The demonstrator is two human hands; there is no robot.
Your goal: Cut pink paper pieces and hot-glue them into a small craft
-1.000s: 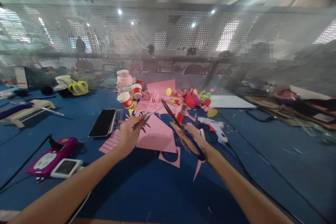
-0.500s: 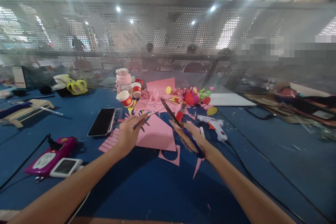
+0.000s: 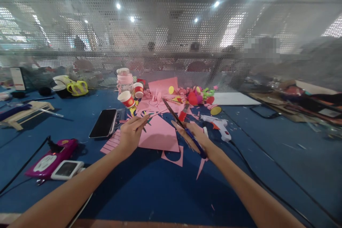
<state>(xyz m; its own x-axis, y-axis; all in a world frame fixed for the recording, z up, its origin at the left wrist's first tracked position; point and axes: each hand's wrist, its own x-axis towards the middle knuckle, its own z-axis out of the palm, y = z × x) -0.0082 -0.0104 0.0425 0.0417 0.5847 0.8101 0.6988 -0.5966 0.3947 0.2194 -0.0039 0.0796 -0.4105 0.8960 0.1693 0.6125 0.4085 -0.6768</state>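
Note:
My left hand (image 3: 131,132) is closed in a pinch on a thin pink paper strip (image 3: 156,114), which points right toward the scissors. In my right hand (image 3: 196,136) are blue-handled scissors (image 3: 173,114), their dark blades angled up and to the left. The blade tips lie a little above the strip's far end; I cannot tell whether they touch it. Between my hands lies a large sheet of pink paper (image 3: 160,135). Below it rests a pink offcut with a round hole (image 3: 178,160), and striped pink paper (image 3: 111,142) lies beside my left wrist.
A phone (image 3: 103,124) and a purple power strip (image 3: 50,160) lie at left. A white glue gun (image 3: 220,127) with a trailing cord is at right. Paper cups (image 3: 126,99), a pink-lidded bottle (image 3: 125,80) and colourful craft pieces (image 3: 197,98) stand behind, before a perforated metal screen (image 3: 165,42).
Both hands stay almost where they were, with the strip and scissors still held. The view has shifted very slightly.

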